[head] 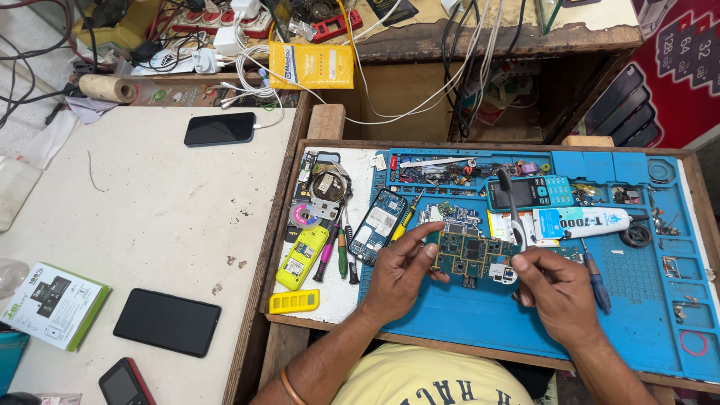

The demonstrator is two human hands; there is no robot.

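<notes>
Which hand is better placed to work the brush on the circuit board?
Right, probably: the right hand already grips the brush over the circuit board, while the left hand steadies the board's left edge.

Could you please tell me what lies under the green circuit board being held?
The blue work mat lies beneath the circuit board; whatever sits directly under the board is covered.
</notes>
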